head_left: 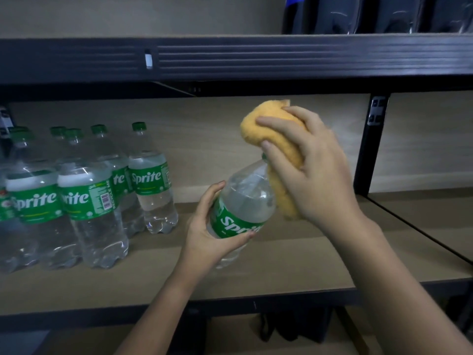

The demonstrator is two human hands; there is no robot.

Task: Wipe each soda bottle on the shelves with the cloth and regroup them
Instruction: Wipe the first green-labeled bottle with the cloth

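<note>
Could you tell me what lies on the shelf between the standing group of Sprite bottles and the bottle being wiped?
Nothing: the head view shows bare shelf board between the standing Sprite bottles and the held bottle.

view: your single head camera | facing: forward, slightly down at the wooden shelf | range: close, arm's reach

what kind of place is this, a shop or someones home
Probably a shop stockroom or storage area: dark metal shelving with wooden boards, a cluster of identical Sprite bottles on the shelf, and more dark bottles on the shelf above.
</note>
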